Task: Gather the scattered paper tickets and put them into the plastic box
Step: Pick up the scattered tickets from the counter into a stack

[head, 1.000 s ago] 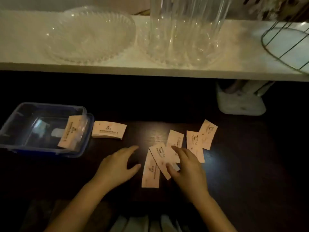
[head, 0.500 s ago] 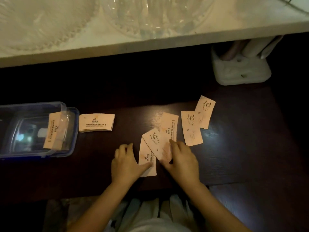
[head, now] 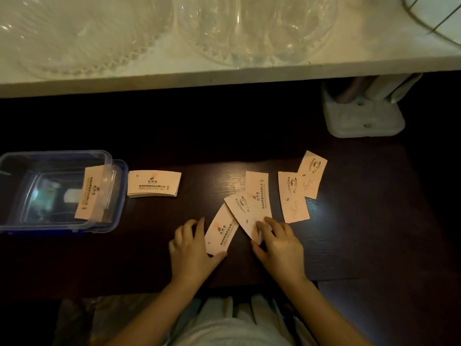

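Observation:
Pale orange paper tickets lie on a dark table. My left hand [head: 192, 248] grips the lowest ticket [head: 220, 232] by its bottom end, thumb across it. My right hand [head: 279, 245] pinches the lower corner of an overlapping ticket [head: 247, 211]. Behind that one lies a third ticket [head: 257, 183]. Two more tickets [head: 293, 198] [head: 311, 176] overlap to the right. A neat ticket stack [head: 153, 183] sits beside the clear plastic box [head: 62, 154] with a blue rim at the left. One ticket [head: 91, 196] leans on the box's right wall.
A white shelf [head: 224, 71] overhangs the table's back, carrying glass bowls [head: 249, 28] and a wire basket [head: 434, 18]. A white holder [head: 361, 118] stands at the back right. The table's front edge runs just above my lap.
My left hand moved right and took hold of the lowest ticket. My right hand stayed on the fanned tickets. The view tilted down and closer to the table.

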Action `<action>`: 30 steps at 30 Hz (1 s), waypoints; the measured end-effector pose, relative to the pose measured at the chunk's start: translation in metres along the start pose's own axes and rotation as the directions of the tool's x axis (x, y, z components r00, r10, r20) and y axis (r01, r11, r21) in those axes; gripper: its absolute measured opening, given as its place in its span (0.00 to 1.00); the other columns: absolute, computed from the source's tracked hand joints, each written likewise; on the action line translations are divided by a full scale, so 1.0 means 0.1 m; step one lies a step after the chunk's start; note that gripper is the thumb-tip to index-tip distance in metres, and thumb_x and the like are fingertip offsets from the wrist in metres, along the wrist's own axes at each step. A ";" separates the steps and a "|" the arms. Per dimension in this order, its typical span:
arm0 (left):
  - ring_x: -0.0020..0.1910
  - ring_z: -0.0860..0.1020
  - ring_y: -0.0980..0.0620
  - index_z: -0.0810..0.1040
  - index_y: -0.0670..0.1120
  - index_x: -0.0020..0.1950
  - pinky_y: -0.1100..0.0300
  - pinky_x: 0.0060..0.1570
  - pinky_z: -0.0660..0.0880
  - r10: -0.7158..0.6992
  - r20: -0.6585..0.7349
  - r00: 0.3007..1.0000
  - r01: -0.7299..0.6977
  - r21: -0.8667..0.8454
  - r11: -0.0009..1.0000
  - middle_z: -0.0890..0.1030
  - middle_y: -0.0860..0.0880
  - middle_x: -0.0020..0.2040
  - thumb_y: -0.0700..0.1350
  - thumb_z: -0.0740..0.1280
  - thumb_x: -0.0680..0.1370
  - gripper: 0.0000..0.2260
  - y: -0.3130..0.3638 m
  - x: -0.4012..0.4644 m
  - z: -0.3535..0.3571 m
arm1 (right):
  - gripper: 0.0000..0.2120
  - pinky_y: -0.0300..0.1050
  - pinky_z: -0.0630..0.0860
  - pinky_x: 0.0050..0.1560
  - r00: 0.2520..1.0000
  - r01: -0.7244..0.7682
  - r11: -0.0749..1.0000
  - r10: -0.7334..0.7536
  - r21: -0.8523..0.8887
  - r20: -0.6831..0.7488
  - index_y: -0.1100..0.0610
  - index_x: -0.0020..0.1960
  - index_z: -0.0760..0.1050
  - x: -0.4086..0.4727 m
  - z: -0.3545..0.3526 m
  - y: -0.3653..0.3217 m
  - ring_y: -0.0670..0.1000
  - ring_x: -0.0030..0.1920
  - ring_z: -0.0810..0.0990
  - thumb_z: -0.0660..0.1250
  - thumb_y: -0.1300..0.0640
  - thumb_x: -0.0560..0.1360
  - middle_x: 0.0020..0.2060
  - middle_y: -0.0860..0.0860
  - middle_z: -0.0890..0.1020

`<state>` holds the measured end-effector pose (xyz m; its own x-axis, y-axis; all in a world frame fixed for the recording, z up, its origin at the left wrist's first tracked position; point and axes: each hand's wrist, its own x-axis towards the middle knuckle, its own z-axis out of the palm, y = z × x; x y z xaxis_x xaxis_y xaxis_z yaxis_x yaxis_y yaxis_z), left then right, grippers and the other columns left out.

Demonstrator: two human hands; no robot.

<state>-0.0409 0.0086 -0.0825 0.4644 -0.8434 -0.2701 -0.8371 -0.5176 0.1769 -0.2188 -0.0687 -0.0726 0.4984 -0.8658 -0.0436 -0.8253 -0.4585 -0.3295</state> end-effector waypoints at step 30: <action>0.45 0.83 0.48 0.77 0.45 0.53 0.59 0.36 0.80 -0.120 0.400 0.908 0.400 -0.916 -0.024 0.84 0.43 0.45 0.38 0.64 0.75 0.09 -0.10 0.20 -0.54 | 0.03 0.47 0.81 0.48 0.908 -0.411 0.563 0.182 0.717 0.377 0.54 0.47 0.76 0.33 -0.32 -0.12 0.48 0.45 0.81 0.67 0.58 0.73 0.45 0.51 0.81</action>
<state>-0.0079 -0.0108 -0.0387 0.4070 -0.6462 -0.6455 0.4709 -0.4572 0.7545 -0.2013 -0.0980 -0.0400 0.4028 -0.7939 -0.4555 -0.4790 0.2412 -0.8440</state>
